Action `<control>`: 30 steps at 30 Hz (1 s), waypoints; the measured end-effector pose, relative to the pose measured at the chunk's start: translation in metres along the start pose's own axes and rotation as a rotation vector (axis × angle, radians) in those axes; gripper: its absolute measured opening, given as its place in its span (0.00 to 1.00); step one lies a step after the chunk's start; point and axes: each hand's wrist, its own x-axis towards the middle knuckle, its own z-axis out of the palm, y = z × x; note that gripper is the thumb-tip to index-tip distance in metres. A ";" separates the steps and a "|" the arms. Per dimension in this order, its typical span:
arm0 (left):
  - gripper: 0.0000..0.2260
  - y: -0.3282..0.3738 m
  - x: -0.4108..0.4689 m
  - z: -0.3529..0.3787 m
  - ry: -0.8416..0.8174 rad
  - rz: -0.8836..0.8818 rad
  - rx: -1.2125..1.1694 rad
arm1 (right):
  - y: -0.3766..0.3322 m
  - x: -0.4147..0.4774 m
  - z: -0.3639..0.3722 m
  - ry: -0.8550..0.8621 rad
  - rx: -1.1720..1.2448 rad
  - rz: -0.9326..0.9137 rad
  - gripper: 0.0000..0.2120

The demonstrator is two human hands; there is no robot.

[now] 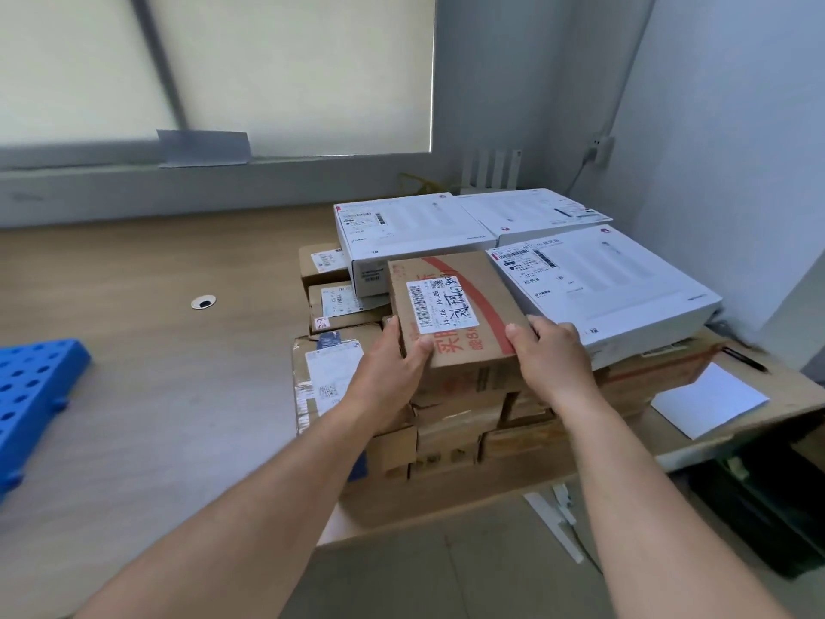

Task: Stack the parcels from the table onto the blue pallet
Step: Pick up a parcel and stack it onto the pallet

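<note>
Both hands grip one brown parcel atop the stacked parcels on the bench: left hand curled round its near-left corner, right hand round the near-right. Blue pallet lies far left, apart.

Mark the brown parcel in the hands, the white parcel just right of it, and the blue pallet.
brown parcel (442,306): head view, on its white top label.
white parcel (625,297): head view, middle of its top face.
blue pallet (31,386): head view, on its perforated top, at the frame's left edge.
</note>
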 end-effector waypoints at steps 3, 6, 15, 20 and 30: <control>0.16 -0.002 -0.001 0.002 -0.001 -0.009 -0.079 | 0.011 0.003 0.002 -0.134 0.213 0.047 0.23; 0.17 -0.001 -0.002 0.003 -0.007 -0.002 -0.127 | 0.020 0.004 -0.002 -0.237 0.363 0.073 0.26; 0.28 -0.007 -0.010 -0.008 -0.084 0.080 -0.227 | 0.034 -0.009 -0.018 -0.366 0.588 -0.051 0.29; 0.31 -0.011 -0.018 -0.019 -0.083 0.135 -0.261 | 0.028 -0.021 -0.019 -0.357 0.648 -0.119 0.36; 0.31 -0.019 -0.039 -0.094 -0.023 0.264 -0.266 | -0.042 -0.060 0.003 -0.239 0.524 -0.283 0.40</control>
